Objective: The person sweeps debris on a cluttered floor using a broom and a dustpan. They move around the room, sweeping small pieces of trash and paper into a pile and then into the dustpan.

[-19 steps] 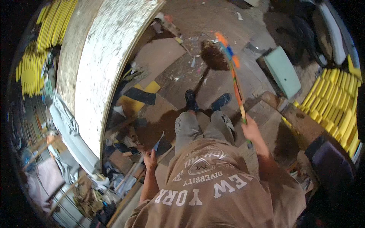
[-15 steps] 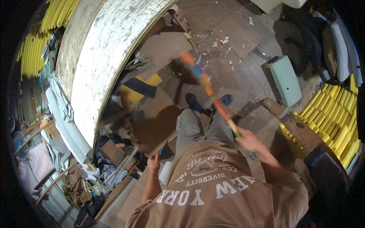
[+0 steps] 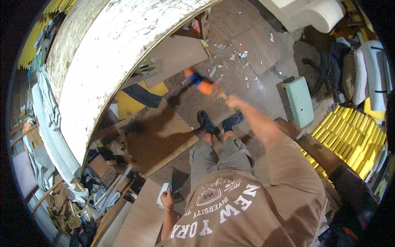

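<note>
My right hand (image 3: 238,103), arm stretched forward over the floor, is closed round the lower end of an orange-and-blue stick-like tool (image 3: 204,87). Motion smears the tool, and its exact kind does not show. Its coloured end points away and to the left, beyond my feet. My left hand (image 3: 167,199) is low at my left side with fingers curled. Whether it holds anything small I cannot make out. Close to its fingers are a white object (image 3: 161,197) and a dark flat piece (image 3: 178,180). A large white speckled curved panel (image 3: 103,66) rises on the left.
Scraps litter the brown floor (image 3: 259,53) ahead. Black and yellow pieces (image 3: 144,95) lie near the panel. To the right are a pale green block (image 3: 300,102), stacked yellow pieces (image 3: 349,140) and a wooden beam (image 3: 314,144). Cloth and sticks (image 3: 76,206) crowd the left.
My right hand has swung forward and left, carrying the tool farther from my body. My left hand stays low at my side. The whole view has shifted slightly.
</note>
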`<action>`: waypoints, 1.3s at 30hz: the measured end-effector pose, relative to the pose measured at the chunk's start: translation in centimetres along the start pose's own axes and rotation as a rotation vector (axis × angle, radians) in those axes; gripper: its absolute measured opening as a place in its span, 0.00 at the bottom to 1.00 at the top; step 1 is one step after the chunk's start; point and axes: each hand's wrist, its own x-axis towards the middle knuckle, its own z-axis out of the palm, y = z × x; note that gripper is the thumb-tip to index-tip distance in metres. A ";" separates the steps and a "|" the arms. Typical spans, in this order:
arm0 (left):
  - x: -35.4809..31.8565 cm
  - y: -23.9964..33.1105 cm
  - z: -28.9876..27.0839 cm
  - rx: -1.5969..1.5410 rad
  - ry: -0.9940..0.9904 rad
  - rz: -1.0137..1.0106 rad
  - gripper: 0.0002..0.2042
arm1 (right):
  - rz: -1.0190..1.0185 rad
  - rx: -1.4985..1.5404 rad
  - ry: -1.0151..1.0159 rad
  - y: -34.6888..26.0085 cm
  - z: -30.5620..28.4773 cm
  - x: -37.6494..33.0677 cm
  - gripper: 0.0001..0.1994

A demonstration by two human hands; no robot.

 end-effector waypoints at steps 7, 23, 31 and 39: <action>1.2 1.6 0.4 -0.195 0.005 0.035 0.20 | -0.017 -0.322 0.292 0.6 -5.0 -6.1 0.13; 1.8 0.6 -1.3 -0.217 0.020 0.006 0.16 | 0.012 0.729 -0.442 -9.2 8.0 -7.3 0.10; 1.5 -2.1 -1.6 -0.373 0.027 -0.085 0.16 | 0.249 1.097 0.147 3.0 -4.8 1.3 0.08; 3.0 -3.3 1.4 -0.324 0.013 -0.059 0.18 | 0.155 0.923 0.230 1.7 -12.8 -6.9 0.04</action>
